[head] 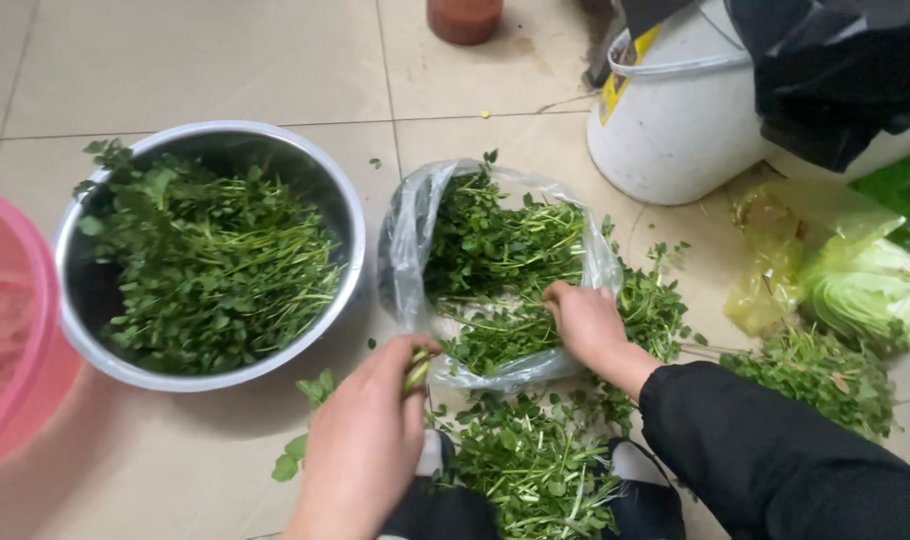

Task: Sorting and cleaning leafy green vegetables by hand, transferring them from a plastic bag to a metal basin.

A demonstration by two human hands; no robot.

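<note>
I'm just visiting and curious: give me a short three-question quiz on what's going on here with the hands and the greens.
1. True or false: the steel bowl already holds a pile of leafy greens.
2. Where is the right hand? A) inside the clear plastic bag of greens B) on the white bucket C) in the pink basin
3. What does the left hand pinch between its fingertips?

Key
1. True.
2. A: it reaches into the bag, among the stems.
3. A short green stem piece, held beside the bag's near edge.
</note>
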